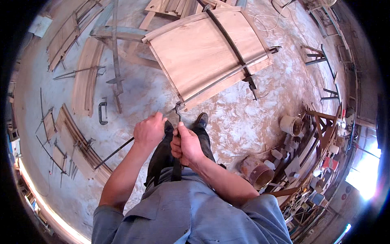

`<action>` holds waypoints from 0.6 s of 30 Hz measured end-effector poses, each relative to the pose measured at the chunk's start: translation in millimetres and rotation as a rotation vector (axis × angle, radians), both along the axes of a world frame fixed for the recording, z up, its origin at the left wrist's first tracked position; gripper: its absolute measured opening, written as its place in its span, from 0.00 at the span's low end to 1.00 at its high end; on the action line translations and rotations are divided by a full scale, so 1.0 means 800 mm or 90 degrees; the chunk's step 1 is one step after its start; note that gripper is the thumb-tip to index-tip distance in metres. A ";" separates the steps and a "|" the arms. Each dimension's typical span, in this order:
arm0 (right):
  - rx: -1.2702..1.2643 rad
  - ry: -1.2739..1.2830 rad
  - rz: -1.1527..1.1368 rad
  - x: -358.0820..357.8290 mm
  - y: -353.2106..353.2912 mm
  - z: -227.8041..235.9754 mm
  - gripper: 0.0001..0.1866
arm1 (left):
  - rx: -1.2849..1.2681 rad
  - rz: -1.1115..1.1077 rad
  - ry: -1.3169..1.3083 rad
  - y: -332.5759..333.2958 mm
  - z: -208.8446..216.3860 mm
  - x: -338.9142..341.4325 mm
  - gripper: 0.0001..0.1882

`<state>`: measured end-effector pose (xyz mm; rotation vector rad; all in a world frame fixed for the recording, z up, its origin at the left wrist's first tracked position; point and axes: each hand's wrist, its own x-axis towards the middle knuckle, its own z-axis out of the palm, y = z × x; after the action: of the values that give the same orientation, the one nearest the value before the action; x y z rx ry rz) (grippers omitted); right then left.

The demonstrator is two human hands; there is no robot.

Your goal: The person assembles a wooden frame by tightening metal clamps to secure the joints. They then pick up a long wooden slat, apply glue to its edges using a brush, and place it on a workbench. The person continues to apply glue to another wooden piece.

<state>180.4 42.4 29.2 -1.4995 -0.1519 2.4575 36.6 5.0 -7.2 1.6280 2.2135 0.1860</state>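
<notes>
As I watch remotely, the left hand (148, 131) wraps a dark bar (115, 154) and the right hand (187, 144) clenches a dark tool (179, 115) pointing toward the wooden panel (203, 53) just ahead, its long axis slanting rightward.

Two hands (187, 144), two shoes (202, 119), one broad wooden panel (203, 49), two bar clamps (224, 34) across it, two large buckets (288, 125)

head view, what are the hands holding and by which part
Left hand holds a metal bar partway along; right hand holds a tool by its handle.
</notes>
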 end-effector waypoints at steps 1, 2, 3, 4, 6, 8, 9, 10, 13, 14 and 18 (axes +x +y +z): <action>-0.010 0.012 -0.014 -0.003 -0.002 -0.001 0.19 | 0.007 0.002 0.005 -0.001 0.000 -0.002 0.12; -0.020 0.025 -0.030 -0.007 -0.003 -0.003 0.19 | 0.020 0.001 0.012 0.000 -0.003 -0.009 0.12; -0.009 -0.011 -0.017 -0.015 -0.002 -0.001 0.20 | 0.033 -0.002 0.015 0.002 -0.007 -0.014 0.11; -0.001 -0.004 -0.012 -0.017 -0.006 -0.005 0.20 | 0.045 -0.007 0.018 0.001 -0.011 -0.018 0.11; 0.020 0.009 -0.003 -0.015 -0.012 -0.012 0.19 | 0.036 -0.010 0.004 -0.004 -0.012 -0.020 0.11; 0.108 -0.024 0.180 0.002 -0.004 -0.017 0.20 | 0.007 -0.021 -0.010 -0.002 -0.005 -0.022 0.11; 0.196 -0.053 0.330 0.018 0.001 -0.024 0.20 | 0.004 -0.027 -0.010 -0.001 -0.004 -0.022 0.11; 0.292 -0.091 0.487 0.031 0.013 -0.030 0.20 | 0.013 -0.027 -0.014 -0.003 -0.006 -0.023 0.12; 0.476 -0.073 0.632 0.065 0.041 -0.001 0.19 | 0.015 -0.023 -0.012 -0.003 -0.006 -0.023 0.12; 0.459 -0.075 0.612 0.072 0.055 0.023 0.18 | 0.010 -0.020 -0.009 -0.001 -0.005 -0.020 0.13; 0.423 -0.147 0.402 0.096 0.159 0.088 0.12 | -0.041 -0.019 0.018 0.002 0.001 -0.012 0.13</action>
<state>257.6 169.6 99.7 -1.5416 -1.5173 2.2308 26.7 6.3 -6.6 1.6380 2.1907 0.0827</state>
